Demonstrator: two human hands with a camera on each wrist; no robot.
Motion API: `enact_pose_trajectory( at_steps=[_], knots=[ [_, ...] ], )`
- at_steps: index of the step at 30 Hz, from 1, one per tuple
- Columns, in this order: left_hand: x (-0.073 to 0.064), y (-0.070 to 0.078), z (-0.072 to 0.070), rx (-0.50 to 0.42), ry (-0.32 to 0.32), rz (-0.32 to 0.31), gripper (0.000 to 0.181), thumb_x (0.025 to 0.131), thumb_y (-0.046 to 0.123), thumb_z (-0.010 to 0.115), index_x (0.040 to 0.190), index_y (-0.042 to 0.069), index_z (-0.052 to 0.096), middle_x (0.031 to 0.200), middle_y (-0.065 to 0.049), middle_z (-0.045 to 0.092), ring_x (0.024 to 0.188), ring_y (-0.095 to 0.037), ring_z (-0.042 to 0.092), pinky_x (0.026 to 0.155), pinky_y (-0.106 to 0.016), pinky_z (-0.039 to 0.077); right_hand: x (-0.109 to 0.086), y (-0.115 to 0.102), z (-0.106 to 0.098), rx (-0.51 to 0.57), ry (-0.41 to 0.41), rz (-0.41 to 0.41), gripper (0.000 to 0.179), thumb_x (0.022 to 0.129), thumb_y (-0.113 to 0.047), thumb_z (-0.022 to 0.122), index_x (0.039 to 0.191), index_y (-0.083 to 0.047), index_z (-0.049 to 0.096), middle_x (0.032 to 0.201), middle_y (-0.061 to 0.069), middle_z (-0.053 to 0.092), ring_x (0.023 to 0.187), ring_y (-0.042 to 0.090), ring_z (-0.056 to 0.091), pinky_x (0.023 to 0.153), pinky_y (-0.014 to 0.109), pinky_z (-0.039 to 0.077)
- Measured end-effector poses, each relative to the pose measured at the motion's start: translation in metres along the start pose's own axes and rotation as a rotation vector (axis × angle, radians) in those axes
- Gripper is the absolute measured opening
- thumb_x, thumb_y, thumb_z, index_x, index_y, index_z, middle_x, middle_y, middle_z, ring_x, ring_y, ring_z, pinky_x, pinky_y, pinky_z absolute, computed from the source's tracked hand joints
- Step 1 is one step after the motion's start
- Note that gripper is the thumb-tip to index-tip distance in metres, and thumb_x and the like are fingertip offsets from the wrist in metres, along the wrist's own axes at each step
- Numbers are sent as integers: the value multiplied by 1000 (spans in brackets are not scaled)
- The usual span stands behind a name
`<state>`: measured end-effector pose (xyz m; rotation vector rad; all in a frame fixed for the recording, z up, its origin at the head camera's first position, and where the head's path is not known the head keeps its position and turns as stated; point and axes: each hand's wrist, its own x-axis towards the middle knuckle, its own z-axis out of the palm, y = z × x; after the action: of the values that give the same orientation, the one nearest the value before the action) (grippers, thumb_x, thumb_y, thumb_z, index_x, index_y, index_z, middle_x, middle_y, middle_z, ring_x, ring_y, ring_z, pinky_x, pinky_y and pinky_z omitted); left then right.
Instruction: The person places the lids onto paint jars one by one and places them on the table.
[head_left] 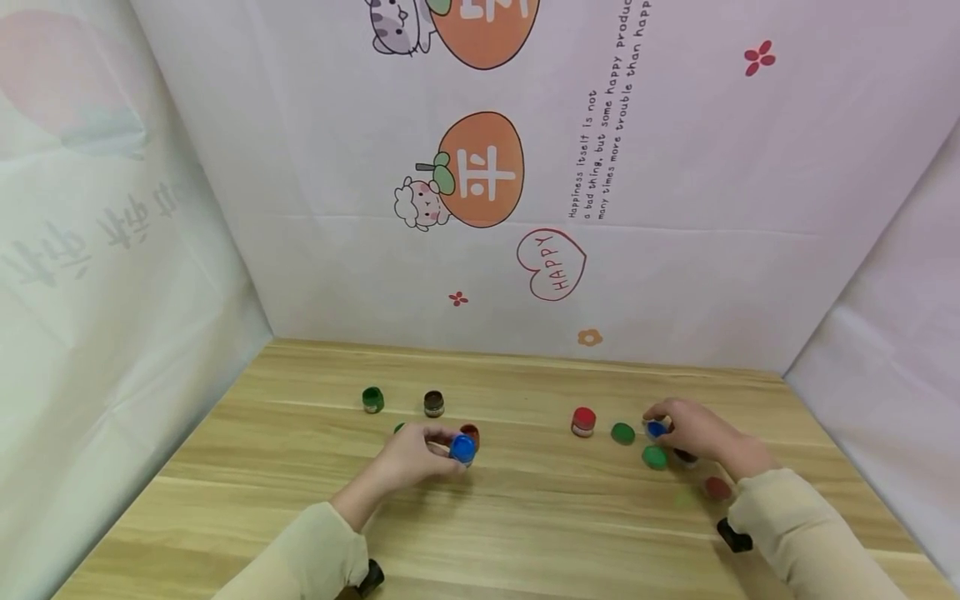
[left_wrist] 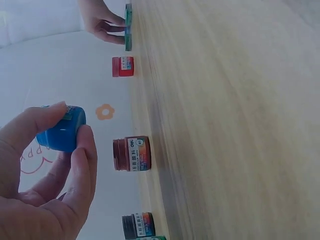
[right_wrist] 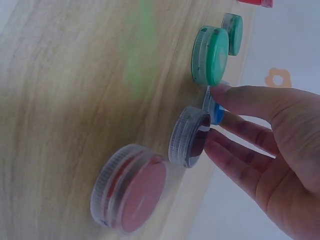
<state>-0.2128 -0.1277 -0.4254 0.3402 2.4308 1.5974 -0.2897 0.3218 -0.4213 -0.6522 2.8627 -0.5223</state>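
Note:
My left hand (head_left: 411, 458) grips a small blue paint jar (head_left: 462, 450) between thumb and fingers, raised over the table with its lidless top showing. In the left wrist view the jar (left_wrist: 65, 132) is tilted. At the right, my right hand (head_left: 697, 429) pinches a blue lid (right_wrist: 215, 112) at its edges, low at the tabletop. Beside its fingers lie a dark lid (right_wrist: 186, 136) and a green lid (head_left: 655, 457). A second green lid (head_left: 622, 433) is just left of them, and a reddish lid (head_left: 717, 488) sits nearer my wrist.
A red paint jar (head_left: 583, 422) stands left of the lids. Behind my left hand are a green jar (head_left: 372, 400), a dark brown jar (head_left: 433, 404) and a reddish-brown jar (head_left: 470, 433). A printed white sheet (head_left: 337, 275) rises at the back edge of the wooden table (head_left: 540, 533).

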Motion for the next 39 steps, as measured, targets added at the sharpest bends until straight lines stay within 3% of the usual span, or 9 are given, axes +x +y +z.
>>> enact_pose_trajectory(
  at_steps=[12,20,27,33,39],
  knots=[
    [5,1,4,-92,-28,38,41,82,3,84,119,-7,69,110,-11,70,99,-27,71,85,-39,58,0,2,2,-3,6,-11,29,86,2,78,114,7,72,110,22,70,100,40,67,82,52,57],
    [6,4,7,-106,-23,12,43,82,4,84,121,-8,68,107,-10,71,99,-26,71,87,-38,58,-2,-2,-2,-14,10,-8,33,88,-5,78,117,8,70,111,21,69,100,37,66,81,51,56],
    [5,6,10,-120,-21,8,46,82,2,83,123,-10,66,108,-11,70,99,-25,71,88,-38,57,-6,-12,-12,-5,30,-20,32,91,-4,75,121,7,70,115,23,67,98,35,66,77,46,57],
    [7,5,12,-116,-17,4,48,82,4,85,124,-10,65,107,-11,70,97,-24,70,89,-39,57,-6,-22,-19,-42,36,-64,33,88,-3,78,119,7,71,112,19,69,89,24,64,71,38,56],
    [11,5,16,-121,-17,7,48,82,5,85,124,-9,66,106,-10,70,94,-21,70,88,-38,57,-6,-34,-24,-71,36,-97,32,88,-4,79,118,6,72,114,19,69,90,25,65,73,40,56]
  ],
)
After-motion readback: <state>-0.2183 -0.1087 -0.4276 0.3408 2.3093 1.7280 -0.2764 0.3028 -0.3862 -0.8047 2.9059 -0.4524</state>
